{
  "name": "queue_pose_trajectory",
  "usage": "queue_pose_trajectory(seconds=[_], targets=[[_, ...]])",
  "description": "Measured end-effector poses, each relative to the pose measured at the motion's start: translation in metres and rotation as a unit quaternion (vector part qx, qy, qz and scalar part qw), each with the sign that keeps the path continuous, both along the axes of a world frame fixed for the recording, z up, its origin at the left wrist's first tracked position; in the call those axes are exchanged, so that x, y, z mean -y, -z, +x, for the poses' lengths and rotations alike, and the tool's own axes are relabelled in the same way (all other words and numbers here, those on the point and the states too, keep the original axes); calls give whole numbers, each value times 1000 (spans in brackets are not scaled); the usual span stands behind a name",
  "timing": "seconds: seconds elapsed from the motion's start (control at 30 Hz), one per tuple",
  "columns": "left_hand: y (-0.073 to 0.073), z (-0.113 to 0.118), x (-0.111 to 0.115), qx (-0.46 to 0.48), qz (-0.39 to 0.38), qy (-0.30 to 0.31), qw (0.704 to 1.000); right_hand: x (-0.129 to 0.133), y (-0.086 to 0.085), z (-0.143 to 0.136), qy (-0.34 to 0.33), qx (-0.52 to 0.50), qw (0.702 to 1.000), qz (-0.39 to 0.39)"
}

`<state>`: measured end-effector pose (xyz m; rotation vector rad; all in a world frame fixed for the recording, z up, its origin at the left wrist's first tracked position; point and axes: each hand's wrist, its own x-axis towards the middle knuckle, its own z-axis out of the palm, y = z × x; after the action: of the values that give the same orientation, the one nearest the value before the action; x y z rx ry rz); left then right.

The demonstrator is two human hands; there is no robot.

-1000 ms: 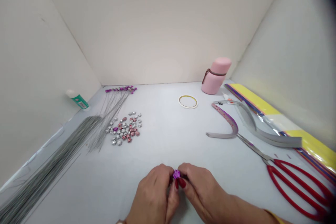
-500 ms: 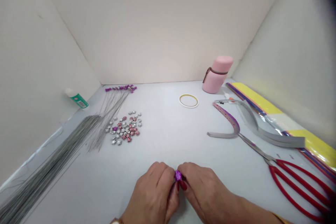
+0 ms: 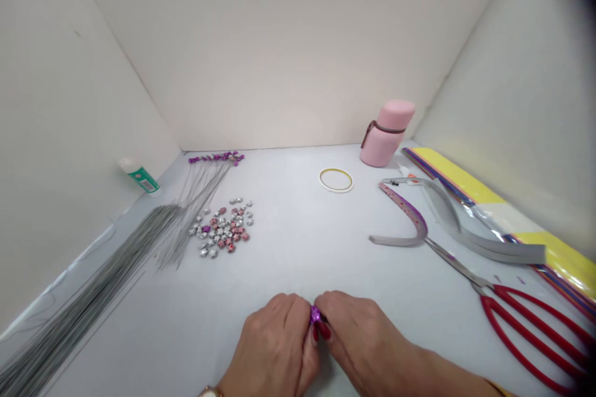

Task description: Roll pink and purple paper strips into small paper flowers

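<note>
A small shiny purple folded piece is pinched between both hands at the bottom centre. My left hand grips its left side, fingers curled, and my right hand holds its right side, the red-nailed thumbs close together below it. Silver, pink and purple paper stars lie in a loose group to the left. Behind them are thin wires tipped with purple and silver stars.
A bundle of grey wires and a green-white glue bottle are at left. A tape ring and pink flask stand further back. At right lie grey and pink strips, red-handled scissors and yellow packs.
The view has shifted very slightly. Both hands still hold the purple piece at nearly the same place, a little lower in the picture.
</note>
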<state>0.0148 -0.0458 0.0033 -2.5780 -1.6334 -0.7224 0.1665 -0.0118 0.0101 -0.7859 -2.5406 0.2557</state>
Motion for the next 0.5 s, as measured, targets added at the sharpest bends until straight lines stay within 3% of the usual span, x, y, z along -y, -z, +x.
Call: queue_pose_trajectory(seconds=[0.33,0.43,0.5], targets=[[2,2,0,30,2,4,1000,1,-2,-1,4,-4,1000,-2],[4,1,0,28,1,-1,1000,1,0,-2,11,-12,999,-41],[2,0,-1,26,2,-10,1000,0,0,-1,12,-34,994,-107]])
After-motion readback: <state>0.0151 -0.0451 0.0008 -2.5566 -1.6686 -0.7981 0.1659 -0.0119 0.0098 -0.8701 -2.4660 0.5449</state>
